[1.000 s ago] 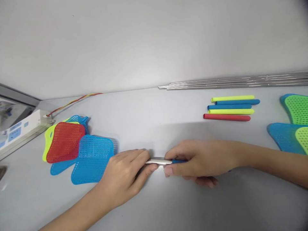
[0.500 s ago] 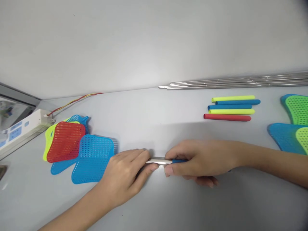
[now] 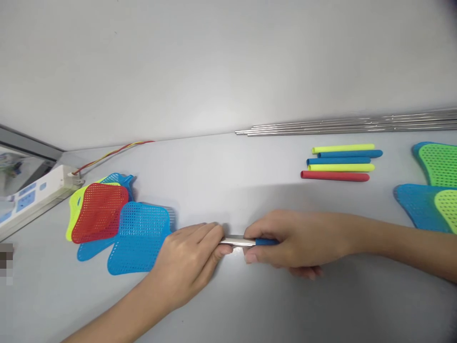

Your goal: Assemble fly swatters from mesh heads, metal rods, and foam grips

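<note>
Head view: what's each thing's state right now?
left hand: closed on metal rod
right hand: closed on blue handle
metal rod: meets blue handle; insertion unclear
loose handles: five, lying side by side
rod bundle: lying flat
left swatter heads: overlapping
right swatter heads: overlapping, partly cropped
power strip: on/off unclear

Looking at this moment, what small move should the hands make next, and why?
Perhaps press the blue handle in the right hand toward the metal tube in the left hand: the two line up and meet, bare metal shows between the hands, and how firmly they join is hidden.
</note>
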The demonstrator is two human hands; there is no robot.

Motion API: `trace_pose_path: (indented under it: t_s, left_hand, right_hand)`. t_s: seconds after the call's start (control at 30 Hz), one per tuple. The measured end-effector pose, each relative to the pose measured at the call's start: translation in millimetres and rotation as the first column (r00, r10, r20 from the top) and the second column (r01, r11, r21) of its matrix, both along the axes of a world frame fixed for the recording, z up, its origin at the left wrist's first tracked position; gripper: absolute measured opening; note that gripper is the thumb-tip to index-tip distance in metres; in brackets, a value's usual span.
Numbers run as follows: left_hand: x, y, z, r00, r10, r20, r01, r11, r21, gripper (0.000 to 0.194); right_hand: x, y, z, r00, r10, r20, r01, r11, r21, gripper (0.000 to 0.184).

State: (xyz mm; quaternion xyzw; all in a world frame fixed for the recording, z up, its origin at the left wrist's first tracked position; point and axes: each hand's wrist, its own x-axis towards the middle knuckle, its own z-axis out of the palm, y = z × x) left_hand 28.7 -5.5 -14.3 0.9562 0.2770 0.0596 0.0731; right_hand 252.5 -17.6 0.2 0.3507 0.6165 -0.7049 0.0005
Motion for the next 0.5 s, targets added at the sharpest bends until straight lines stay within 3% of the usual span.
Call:
trace_pose_path:
  t_s: [0.17,0.5]
  left_hand:
    - [-1.8,-1.3,-0.2,1.000,0.013,-0.016,-0.013,1.000,-0.007,0.025]
    - [-0.4,-2.4,1.1,0.999,0.042,-0.001,-0.043,0.999,-0.017,0.027]
  right_hand:
    - [0.3,-1.6,0.7,1.000,0.010,0.013,-0.011,0.998,0.055,0.026]
    - [0.6,0.0,0.4,1.000,-0.002,0.005,0.002,1.000,-0.003,0.026]
